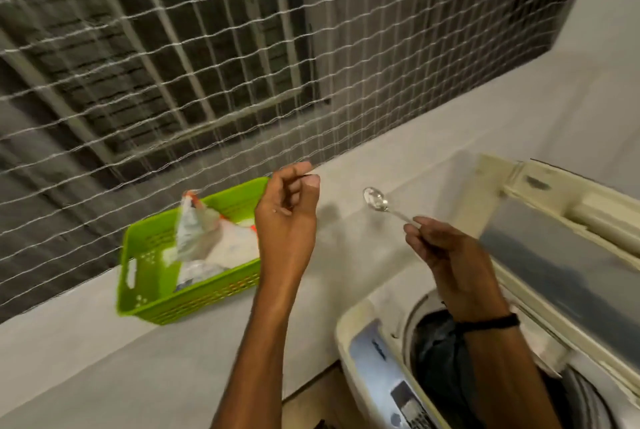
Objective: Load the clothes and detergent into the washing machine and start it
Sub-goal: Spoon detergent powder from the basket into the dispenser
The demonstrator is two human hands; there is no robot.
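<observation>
A white string net (207,57) of knotted squares hangs across the barred window opening and fills the upper view. Below it runs a smooth pale grey ledge (104,342), matte and flat. At the lower right stands one top-loading washing machine (367,324) of cream plastic with rounded corners; its lid (571,265) is raised, a grey translucent panel in a cream frame. The round drum is open, and dark clothes (436,345) lie bunched inside it. A silvery control panel (381,376) runs along the machine's front edge.

On the ledge sits one bright green plastic basket (152,276), rectangular, with perforated walls and a slot handle. In it lies a crumpled plastic detergent packet (204,238), whitish with orange marks, its top open and standing up.

Two bare hands are raised above the ledge. The left hand (287,217) holds nothing, its fingers loosely curled. The right hand (446,255), a black band (491,323) at its wrist, pinches the handle of one shiny metal spoon (375,201); the oval bowl carries a little white powder.
</observation>
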